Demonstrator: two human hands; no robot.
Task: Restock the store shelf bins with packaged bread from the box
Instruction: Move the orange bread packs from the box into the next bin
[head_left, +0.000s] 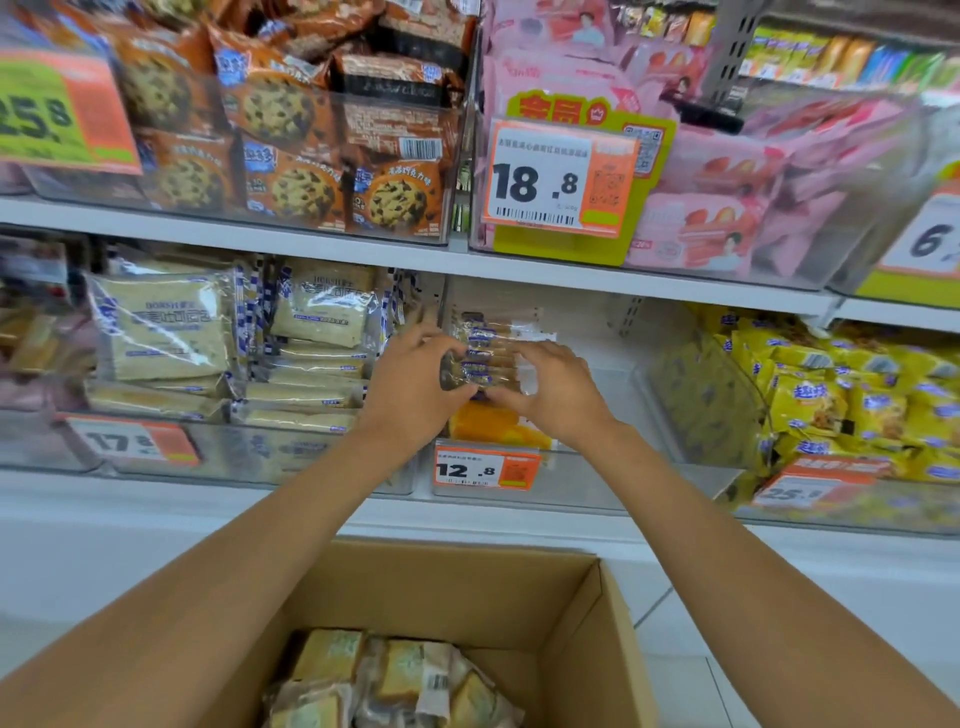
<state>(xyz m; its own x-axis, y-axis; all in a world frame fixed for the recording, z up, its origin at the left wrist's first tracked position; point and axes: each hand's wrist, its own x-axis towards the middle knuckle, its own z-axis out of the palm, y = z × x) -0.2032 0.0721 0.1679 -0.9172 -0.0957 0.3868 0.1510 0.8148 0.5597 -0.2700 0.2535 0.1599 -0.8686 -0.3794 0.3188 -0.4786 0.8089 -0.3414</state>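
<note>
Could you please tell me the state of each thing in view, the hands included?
Cardboard box: open, partly filled with bread packs.
Stack of bread packs: inside the 12.8 bin, held from both sides.
Left hand: fingers curled round the stack's left end.
Right hand: fingers grip the stack's right end.
12.8 bin: sparsely stocked.
17.8 bin: well filled.
</note>
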